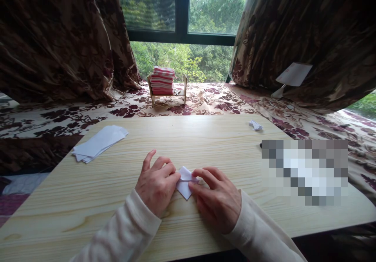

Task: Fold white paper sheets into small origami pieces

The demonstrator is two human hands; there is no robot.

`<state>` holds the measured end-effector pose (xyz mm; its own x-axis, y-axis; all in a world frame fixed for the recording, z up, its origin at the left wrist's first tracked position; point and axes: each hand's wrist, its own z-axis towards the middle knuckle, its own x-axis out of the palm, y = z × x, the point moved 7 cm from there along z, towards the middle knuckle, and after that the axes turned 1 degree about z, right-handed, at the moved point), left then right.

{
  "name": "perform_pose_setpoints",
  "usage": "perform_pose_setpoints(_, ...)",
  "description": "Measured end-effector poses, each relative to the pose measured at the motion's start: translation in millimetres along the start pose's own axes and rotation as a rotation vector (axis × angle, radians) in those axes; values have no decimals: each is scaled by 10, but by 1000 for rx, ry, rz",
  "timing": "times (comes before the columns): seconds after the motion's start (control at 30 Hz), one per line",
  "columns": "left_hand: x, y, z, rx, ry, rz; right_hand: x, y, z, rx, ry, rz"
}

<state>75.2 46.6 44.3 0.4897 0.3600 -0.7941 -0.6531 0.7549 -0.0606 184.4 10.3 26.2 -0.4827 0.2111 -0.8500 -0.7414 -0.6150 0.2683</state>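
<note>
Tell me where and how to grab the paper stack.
I'd grip the paper stack midway along its long near edge, coming from the right, where the left hand is. The stack lies flat, so slip the thumb underneath; the sheets fan out at the left end, so a pinch there might miss some.

Pale wood-grain table point(188, 144), white paper strips point(100, 142) at left, folded paper point(184, 190) mid-table, paper pieces point(255, 125) far right

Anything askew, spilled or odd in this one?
Nothing visible looks spilled or damaged. A pixelated patch at the right of the table stands out, hiding what lies there. The paper stack is slightly fanned.
</note>
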Motion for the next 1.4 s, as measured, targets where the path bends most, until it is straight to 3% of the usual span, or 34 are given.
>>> perform_pose_setpoints(0.2, -10, 8, 1, -4, -13, -20, 1, 45, -5, -44, -14, -72)
perform_pose_setpoints(0.93, -50, -3, -45, -72, -12, 31, 82, 31, 19, 11, 55, -40)
perform_pose_setpoints(1.17, -94, -181, -86, -20, 11, 46, 83, 22, 28, 21, 56, -21)
perform_pose_setpoints(1.27, -57, -202, -135, -48, 67, 72, 71, 25, 25, 21, 58, -16)
perform_pose_setpoints(1.4, -83, -230, -164, -70, 59, 103, 60, 21, 22, 28, 59, -14)
